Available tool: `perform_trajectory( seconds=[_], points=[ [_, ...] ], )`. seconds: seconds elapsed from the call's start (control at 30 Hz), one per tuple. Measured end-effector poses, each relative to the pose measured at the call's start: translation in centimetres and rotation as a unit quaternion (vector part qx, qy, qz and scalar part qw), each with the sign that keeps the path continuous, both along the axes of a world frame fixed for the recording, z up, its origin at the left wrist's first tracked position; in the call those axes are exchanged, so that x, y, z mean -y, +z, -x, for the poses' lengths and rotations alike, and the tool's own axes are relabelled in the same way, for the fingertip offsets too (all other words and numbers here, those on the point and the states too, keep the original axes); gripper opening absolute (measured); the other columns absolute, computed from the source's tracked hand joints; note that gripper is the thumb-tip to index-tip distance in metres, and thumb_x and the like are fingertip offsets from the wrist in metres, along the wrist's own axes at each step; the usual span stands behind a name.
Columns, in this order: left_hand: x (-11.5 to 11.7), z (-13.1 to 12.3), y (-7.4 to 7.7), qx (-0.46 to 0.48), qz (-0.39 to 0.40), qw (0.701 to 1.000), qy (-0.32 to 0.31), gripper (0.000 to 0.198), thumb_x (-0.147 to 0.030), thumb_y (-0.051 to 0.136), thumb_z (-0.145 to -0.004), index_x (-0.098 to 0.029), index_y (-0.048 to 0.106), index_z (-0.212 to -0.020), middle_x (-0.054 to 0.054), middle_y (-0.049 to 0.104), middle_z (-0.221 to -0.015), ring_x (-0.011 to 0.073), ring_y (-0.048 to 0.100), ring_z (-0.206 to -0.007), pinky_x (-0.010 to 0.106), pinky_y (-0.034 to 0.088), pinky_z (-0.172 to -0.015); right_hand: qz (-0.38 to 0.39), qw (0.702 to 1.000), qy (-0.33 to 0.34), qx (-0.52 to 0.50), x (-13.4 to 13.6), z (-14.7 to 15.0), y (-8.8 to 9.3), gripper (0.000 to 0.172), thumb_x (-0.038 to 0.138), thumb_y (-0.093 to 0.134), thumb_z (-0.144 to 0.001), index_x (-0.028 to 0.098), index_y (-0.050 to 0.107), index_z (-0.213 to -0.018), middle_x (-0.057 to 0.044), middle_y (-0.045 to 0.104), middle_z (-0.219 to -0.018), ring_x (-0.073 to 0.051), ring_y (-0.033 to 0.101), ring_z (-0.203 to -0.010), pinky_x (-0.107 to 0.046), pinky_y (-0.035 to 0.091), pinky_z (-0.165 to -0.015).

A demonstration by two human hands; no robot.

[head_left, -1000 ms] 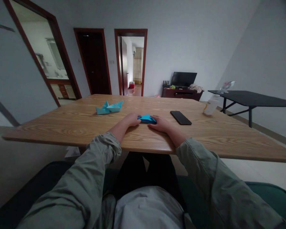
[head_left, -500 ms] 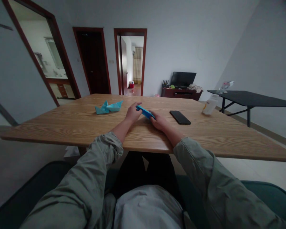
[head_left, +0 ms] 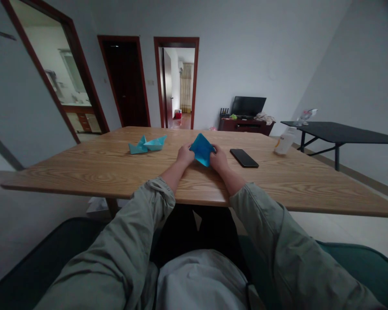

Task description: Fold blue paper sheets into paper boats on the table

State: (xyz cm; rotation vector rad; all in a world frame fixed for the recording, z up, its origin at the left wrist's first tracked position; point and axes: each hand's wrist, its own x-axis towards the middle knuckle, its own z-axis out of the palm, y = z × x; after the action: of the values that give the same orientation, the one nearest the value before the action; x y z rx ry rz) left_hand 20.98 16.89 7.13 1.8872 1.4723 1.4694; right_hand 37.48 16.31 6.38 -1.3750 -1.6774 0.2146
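A folded piece of blue paper [head_left: 202,150], roughly diamond-shaped, is held up just above the table between my two hands. My left hand [head_left: 185,155] pinches its left corner, and my right hand [head_left: 219,157] grips the right corner with the thumb on the near face. The fingers behind the paper are hidden. To the left, light-blue folded paper boats [head_left: 155,144] rest on the table, touching or overlapping one another.
The wooden table [head_left: 116,176] spreads out before me. A black smartphone [head_left: 244,158] lies right of my right hand, and a whitish plastic bottle [head_left: 284,142] stands farther right. Beyond are a black folding table [head_left: 342,131] and a television [head_left: 248,106] on a cabinet.
The blue paper has turned from nearly edge-on to showing its broad face. My left hand has come down to its left corner, and my right hand has shifted slightly right.
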Motion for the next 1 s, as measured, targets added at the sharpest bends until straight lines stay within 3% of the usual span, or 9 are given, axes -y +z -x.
perform_trajectory(
  seconds=[0.13,0.27,0.4,0.57,0.63,0.7,0.77,0.87,1.0],
  points=[
    [-1.1,1.1,-0.8,-0.039,0.033,0.999,-0.013,0.041,-0.005,0.049,-0.071,-0.015,0.073,-0.104,0.006,0.074,-0.104,0.0189,0.066,-0.1,0.026,0.049,-0.09,0.028,0.999,0.011,0.024,-0.6,-1.1,-0.6,0.035,0.013,0.049,-0.08,0.015,0.067,-0.11,-0.008,0.07,-0.108,-0.019,0.065,-0.098,-0.028,0.048,-0.09],
    [-1.5,2.3,-1.6,-0.124,0.064,0.989,-0.039,0.043,-0.006,0.049,-0.072,-0.017,0.074,-0.105,0.006,0.074,-0.104,0.0202,0.066,-0.1,0.027,0.049,-0.09,0.064,0.99,0.043,0.117,-0.5,-1.4,-1.0,0.042,0.012,0.053,-0.078,0.019,0.066,-0.118,-0.007,0.071,-0.111,-0.021,0.066,-0.098,-0.03,0.05,-0.087],
    [-0.7,3.9,-2.2,-0.277,0.1,0.949,-0.117,0.049,-0.01,0.05,-0.074,-0.025,0.069,-0.116,0.004,0.068,-0.121,0.022,0.062,-0.11,0.03,0.045,-0.098,0.075,0.958,0.09,0.263,-0.1,-1.5,-1.2,0.047,0.013,0.048,-0.083,0.026,0.064,-0.125,-0.006,0.065,-0.124,-0.027,0.061,-0.113,-0.036,0.045,-0.097],
    [0.6,5.3,-2.7,-0.375,0.082,0.901,-0.203,0.049,-0.028,0.052,-0.083,-0.029,0.057,-0.132,0.001,0.045,-0.147,0.0204,0.042,-0.136,0.032,0.026,-0.114,0.109,0.912,0.193,0.345,0.9,-1.9,-1.8,0.049,0.028,0.045,-0.091,0.027,0.05,-0.14,-0.007,0.042,-0.149,-0.031,0.04,-0.135,-0.048,0.029,-0.111],
    [1.0,5.4,-2.7,-0.369,0.073,0.905,-0.2,0.047,-0.032,0.052,-0.085,-0.028,0.057,-0.131,0.002,0.046,-0.146,0.021,0.042,-0.135,0.033,0.027,-0.114,0.101,0.918,0.201,0.326,1.4,-2.1,-1.9,0.05,0.033,0.046,-0.092,0.026,0.047,-0.142,-0.008,0.042,-0.148,-0.03,0.04,-0.135,-0.049,0.027,-0.111],
    [1.3,5.4,-2.4,-0.351,0.062,0.912,-0.203,0.041,-0.034,0.05,-0.087,-0.026,0.063,-0.125,0.003,0.058,-0.136,0.0203,0.053,-0.124,0.03,0.036,-0.106,0.089,0.933,0.211,0.278,1.7,-2.3,-1.7,0.048,0.033,0.047,-0.092,0.026,0.05,-0.14,-0.007,0.052,-0.141,-0.027,0.05,-0.126,-0.041,0.035,-0.107],
    [1.4,5.2,-2.1,-0.339,0.056,0.918,-0.198,0.035,-0.037,0.046,-0.089,-0.023,0.07,-0.111,0.004,0.07,-0.114,0.0198,0.063,-0.102,0.028,0.044,-0.092,0.089,0.948,0.202,0.23,1.6,-2.4,-1.5,0.04,0.034,0.047,-0.093,0.024,0.059,-0.13,-0.007,0.064,-0.127,-0.024,0.061,-0.11,-0.036,0.043,-0.098],
    [1.4,5.1,-1.7,-0.331,0.042,0.928,-0.165,0.038,-0.042,0.045,-0.089,-0.019,0.075,-0.091,0.006,0.073,-0.086,0.0187,0.062,-0.075,0.028,0.046,-0.075,0.091,0.966,0.164,0.18,1.0,-2.6,-1.4,0.033,0.036,0.049,-0.093,0.019,0.07,-0.111,-0.009,0.072,-0.106,-0.023,0.065,-0.09,-0.033,0.048,-0.083],
    [1.2,5.1,-1.9,-0.287,0.008,0.95,-0.12,0.033,-0.036,0.053,-0.086,-0.019,0.069,-0.11,0.004,0.071,-0.088,0.0161,0.061,-0.074,0.026,0.046,-0.071,0.066,0.983,0.134,0.11,0.3,-2.8,-1.8,0.032,0.035,0.054,-0.091,0.018,0.066,-0.114,-0.007,0.072,-0.094,-0.018,0.064,-0.078,-0.026,0.047,-0.069]
  ],
)
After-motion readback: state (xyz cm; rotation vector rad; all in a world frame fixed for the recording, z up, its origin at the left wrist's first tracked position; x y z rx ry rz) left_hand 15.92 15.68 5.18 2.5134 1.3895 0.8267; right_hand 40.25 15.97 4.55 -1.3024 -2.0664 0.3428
